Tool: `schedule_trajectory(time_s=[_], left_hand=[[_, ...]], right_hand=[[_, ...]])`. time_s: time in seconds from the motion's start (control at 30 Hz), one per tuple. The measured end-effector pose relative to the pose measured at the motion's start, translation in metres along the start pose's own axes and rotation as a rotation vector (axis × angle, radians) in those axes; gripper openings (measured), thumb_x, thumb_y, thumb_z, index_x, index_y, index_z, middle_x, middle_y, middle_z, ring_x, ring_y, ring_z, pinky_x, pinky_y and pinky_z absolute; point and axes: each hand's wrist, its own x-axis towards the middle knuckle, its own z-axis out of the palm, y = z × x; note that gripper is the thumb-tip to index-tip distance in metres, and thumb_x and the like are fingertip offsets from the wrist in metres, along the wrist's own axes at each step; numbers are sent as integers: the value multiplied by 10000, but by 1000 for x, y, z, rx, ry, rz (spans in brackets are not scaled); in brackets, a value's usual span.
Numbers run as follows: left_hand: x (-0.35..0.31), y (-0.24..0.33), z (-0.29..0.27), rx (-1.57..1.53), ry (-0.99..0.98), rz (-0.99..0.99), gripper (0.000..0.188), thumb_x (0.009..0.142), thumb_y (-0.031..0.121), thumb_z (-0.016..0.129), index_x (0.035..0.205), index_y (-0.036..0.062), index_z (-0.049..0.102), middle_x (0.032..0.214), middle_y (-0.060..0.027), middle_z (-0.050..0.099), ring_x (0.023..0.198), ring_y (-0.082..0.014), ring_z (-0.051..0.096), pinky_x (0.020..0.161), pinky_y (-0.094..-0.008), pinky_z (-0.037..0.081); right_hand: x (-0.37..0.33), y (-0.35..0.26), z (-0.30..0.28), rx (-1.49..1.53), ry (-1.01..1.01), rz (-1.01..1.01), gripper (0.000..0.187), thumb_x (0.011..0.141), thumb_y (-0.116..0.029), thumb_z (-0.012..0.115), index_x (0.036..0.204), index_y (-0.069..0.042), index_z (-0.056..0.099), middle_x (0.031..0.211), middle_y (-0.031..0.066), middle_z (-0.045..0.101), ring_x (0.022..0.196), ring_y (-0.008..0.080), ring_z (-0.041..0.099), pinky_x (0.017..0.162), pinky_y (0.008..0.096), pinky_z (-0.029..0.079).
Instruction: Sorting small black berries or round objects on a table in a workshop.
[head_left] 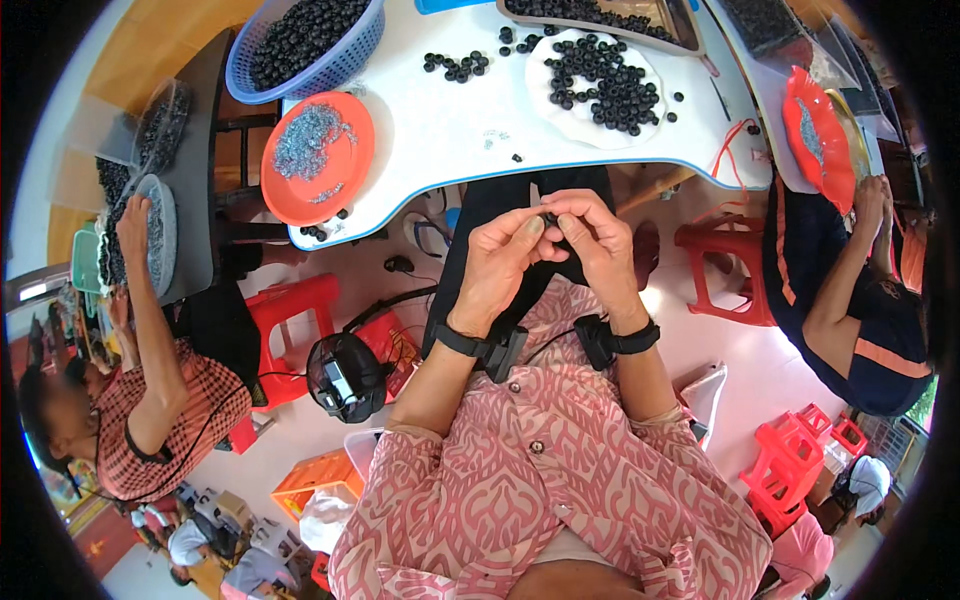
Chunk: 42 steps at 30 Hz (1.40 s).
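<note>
Left hand (pixel 507 250) and right hand (pixel 597 238) pinching small black piece (pixel 550 219) narrowly between them; piece probably feeling light, stiff, perhaps slippery, calling for hold at opposite sides.

A white worktop (pixel 440 130) edged in blue carries black beads (pixel 632 97) on a white plate (pixel 562 126) and silvery-blue bits (pixel 303 143) on an orange-red plate (pixel 288 200), with a blue basket (pixel 345 62) at its left and a pink-and-beige patterned shirt (pixel 570 430) before it.
</note>
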Motion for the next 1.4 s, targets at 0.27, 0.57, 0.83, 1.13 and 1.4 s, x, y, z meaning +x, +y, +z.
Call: schedule_trajectory(time_s=[0.27,0.57,0.83,1.13,1.4], left_hand=[[6,-5,4,52,72,-33,209,985,100,546,1125,-26,637,906,-55,650,724,-95,608,698,-290,594],[0,-6,-2,83,143,-22,173,993,151,550,986,5,642,802,-15,617,685,-79,559,618,-214,480],[3,2,-4,206,32,-27,185,996,176,547,1017,14,635,789,-10,615,653,-95,596,604,-210,480],[5,2,-6,156,90,-42,198,988,175,560,961,-9,628,753,-21,600,614,-79,577,568,-228,538],[0,18,-3,154,81,-66,203,986,183,567,973,-6,641,777,-30,621,616,-82,591,587,-238,555]], right_hand=[[0,1,-1,148,38,69,106,901,42,581,997,31,623,1141,80,562,851,88,593,754,219,488],[-1,0,22,-296,119,-132,21,905,6,571,919,9,555,1013,111,541,799,151,555,685,261,485],[2,0,10,-192,50,-69,28,913,16,567,936,2,563,1026,86,550,842,119,545,746,240,465],[6,-5,14,-154,40,-79,55,890,29,612,932,11,582,1001,80,564,834,111,559,725,230,469],[10,-7,17,-227,23,-145,41,891,9,611,912,11,577,952,92,568,811,142,561,723,256,472]])
